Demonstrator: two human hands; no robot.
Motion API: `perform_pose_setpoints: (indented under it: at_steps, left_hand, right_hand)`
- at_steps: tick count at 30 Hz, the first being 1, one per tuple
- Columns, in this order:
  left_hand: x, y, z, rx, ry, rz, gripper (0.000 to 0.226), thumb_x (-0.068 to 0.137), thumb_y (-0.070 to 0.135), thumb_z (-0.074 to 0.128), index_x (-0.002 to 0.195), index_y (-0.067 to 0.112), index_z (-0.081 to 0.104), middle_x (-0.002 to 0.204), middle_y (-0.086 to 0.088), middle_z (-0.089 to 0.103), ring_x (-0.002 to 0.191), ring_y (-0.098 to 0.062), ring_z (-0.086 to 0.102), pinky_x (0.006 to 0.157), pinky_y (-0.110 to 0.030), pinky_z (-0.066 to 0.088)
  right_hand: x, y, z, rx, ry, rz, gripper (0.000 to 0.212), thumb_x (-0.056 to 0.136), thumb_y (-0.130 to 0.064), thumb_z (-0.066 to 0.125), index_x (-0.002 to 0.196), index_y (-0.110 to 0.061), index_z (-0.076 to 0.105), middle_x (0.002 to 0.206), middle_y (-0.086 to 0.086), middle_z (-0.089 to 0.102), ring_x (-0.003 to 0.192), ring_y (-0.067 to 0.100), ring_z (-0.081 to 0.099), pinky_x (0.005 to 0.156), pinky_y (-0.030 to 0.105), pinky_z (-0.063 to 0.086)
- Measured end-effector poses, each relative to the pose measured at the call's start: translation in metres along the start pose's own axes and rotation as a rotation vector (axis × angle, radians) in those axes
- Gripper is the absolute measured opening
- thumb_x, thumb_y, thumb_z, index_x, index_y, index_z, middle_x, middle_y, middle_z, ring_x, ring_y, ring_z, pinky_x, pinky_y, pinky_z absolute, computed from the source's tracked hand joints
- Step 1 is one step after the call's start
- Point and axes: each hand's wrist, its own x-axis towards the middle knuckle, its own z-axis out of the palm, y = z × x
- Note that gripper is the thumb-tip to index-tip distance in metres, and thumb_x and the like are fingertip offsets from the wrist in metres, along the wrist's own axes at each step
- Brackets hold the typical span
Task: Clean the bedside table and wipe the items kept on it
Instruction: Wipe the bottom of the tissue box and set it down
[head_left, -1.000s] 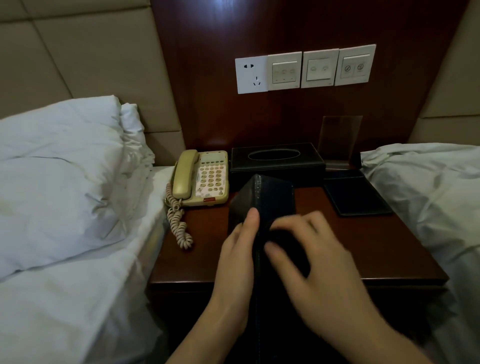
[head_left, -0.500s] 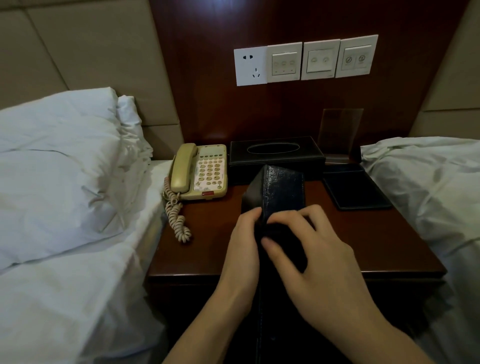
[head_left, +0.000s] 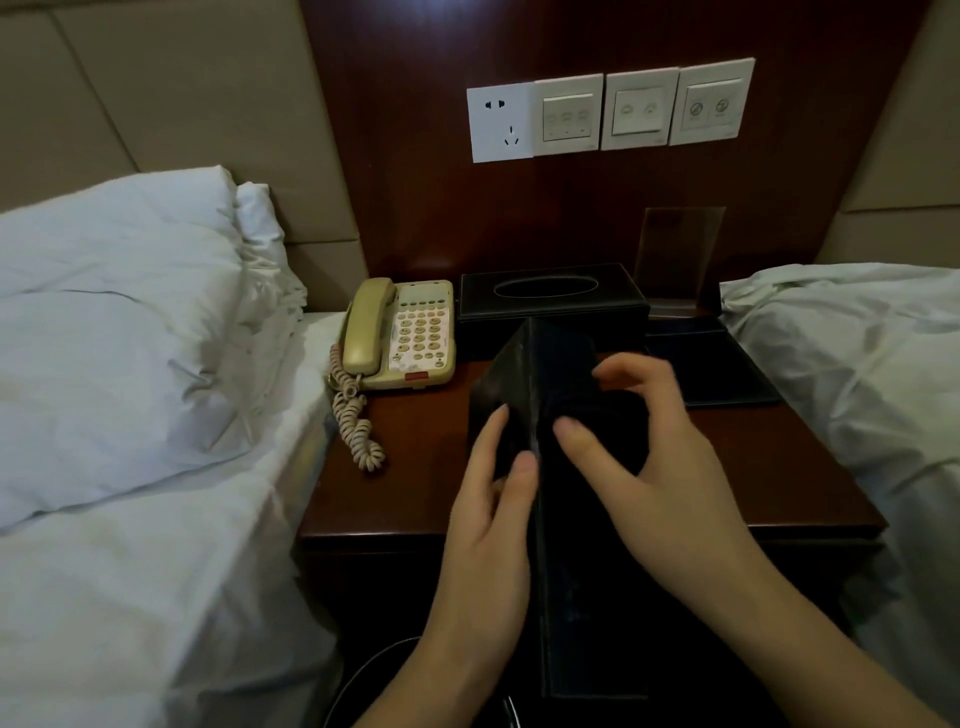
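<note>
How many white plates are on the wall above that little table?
4, side by side on the dark wood panel: a power socket at the left, then three switch plates running to the right. None look hidden.

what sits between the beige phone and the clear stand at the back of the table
In the head view, a black leather tissue box sits between the beige corded telephone and the clear acrylic stand, along the dark wooden bedside table's back edge.

a long black leather-look box (head_left: 566, 374) is held up tilted, one corner edge toward the camera, at centre frame above the dark wood counter (head_left: 415, 467), a dark cloth (head_left: 597, 431) pressed on its right face.
</note>
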Motion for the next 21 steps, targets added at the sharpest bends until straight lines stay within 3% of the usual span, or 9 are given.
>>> perform_pose_setpoints:
  at_steps: [2,5,7,9,11,13,17,19,21]
  left_hand:
    - [0.005,0.002,-0.002,-0.032,0.022,0.029,0.042,0.105,0.028,0.046,0.147,0.036,0.05,0.131,0.024,0.064,0.113,0.014,0.061,0.084,-0.004,0.05]
    - [0.01,0.006,-0.007,0.003,0.012,0.09,0.043,0.107,0.025,0.044,0.148,0.034,0.05,0.139,0.02,0.062,0.124,0.01,0.058,0.098,-0.007,0.047]
    - [0.014,0.008,-0.013,0.007,0.044,0.129,0.044,0.107,0.022,0.045,0.15,0.032,0.048,0.143,0.015,0.06,0.13,0.004,0.056,0.109,-0.017,0.045]
    - [0.02,0.01,-0.02,-0.041,0.094,0.151,0.044,0.107,0.02,0.047,0.149,0.03,0.05,0.144,0.009,0.061,0.131,-0.004,0.058,0.11,-0.026,0.047]
    - [0.022,0.015,-0.027,-0.038,0.095,0.174,0.043,0.107,0.021,0.048,0.149,0.031,0.051,0.144,0.009,0.061,0.132,-0.006,0.058,0.11,-0.029,0.047]
    - [0.021,0.018,-0.031,0.017,0.047,0.197,0.044,0.107,0.021,0.047,0.149,0.032,0.049,0.146,0.011,0.059,0.134,-0.002,0.055,0.111,-0.025,0.044]
    - [0.013,0.019,-0.028,0.043,-0.065,0.198,0.045,0.107,0.021,0.046,0.149,0.036,0.046,0.141,0.021,0.059,0.126,0.011,0.055,0.096,-0.008,0.047]
    - [0.014,0.019,-0.03,0.03,-0.045,0.231,0.046,0.107,0.019,0.046,0.15,0.034,0.045,0.145,0.017,0.057,0.131,0.008,0.053,0.105,-0.014,0.046]
    - [0.018,0.021,-0.036,-0.003,-0.011,0.256,0.046,0.108,0.019,0.047,0.151,0.032,0.046,0.151,0.01,0.054,0.139,-0.004,0.051,0.116,-0.03,0.041]
  right_hand:
    - [0.002,-0.004,-0.001,0.017,0.039,-0.019,0.025,0.086,-0.045,0.065,0.108,-0.047,0.053,0.107,-0.021,0.06,0.1,-0.005,0.06,0.085,0.021,0.051]
    - [-0.003,-0.014,0.004,-0.21,0.023,-0.147,0.021,0.089,-0.053,0.055,0.109,-0.048,0.055,0.108,-0.022,0.053,0.1,-0.007,0.054,0.082,0.011,0.046]
    - [-0.014,-0.022,0.01,-0.272,-0.089,-0.21,0.024,0.091,-0.058,0.048,0.113,-0.051,0.052,0.11,-0.023,0.048,0.098,-0.004,0.055,0.08,0.019,0.051]
    - [-0.027,-0.027,0.019,-0.297,-0.196,-0.301,0.026,0.091,-0.059,0.046,0.114,-0.049,0.052,0.109,-0.023,0.046,0.094,-0.002,0.057,0.074,0.023,0.053]
    - [-0.029,-0.028,0.022,-0.299,-0.179,-0.333,0.027,0.09,-0.06,0.048,0.113,-0.047,0.054,0.107,-0.022,0.047,0.092,-0.002,0.057,0.072,0.024,0.054]
    - [-0.017,-0.023,0.02,-0.26,-0.08,-0.28,0.023,0.089,-0.057,0.053,0.11,-0.046,0.056,0.105,-0.02,0.05,0.095,-0.002,0.056,0.078,0.022,0.051]
    - [0.012,-0.019,0.007,-0.208,0.025,-0.164,0.019,0.088,-0.049,0.058,0.107,-0.046,0.056,0.103,-0.017,0.055,0.096,-0.007,0.054,0.077,0.005,0.039]
    - [0.001,-0.027,0.012,-0.212,-0.01,-0.197,0.02,0.088,-0.051,0.056,0.108,-0.047,0.056,0.104,-0.019,0.053,0.097,-0.007,0.054,0.078,0.008,0.042]
    - [-0.02,-0.038,0.023,-0.205,-0.112,-0.271,0.021,0.088,-0.055,0.055,0.108,-0.048,0.055,0.105,-0.022,0.049,0.097,-0.006,0.054,0.078,0.01,0.045]
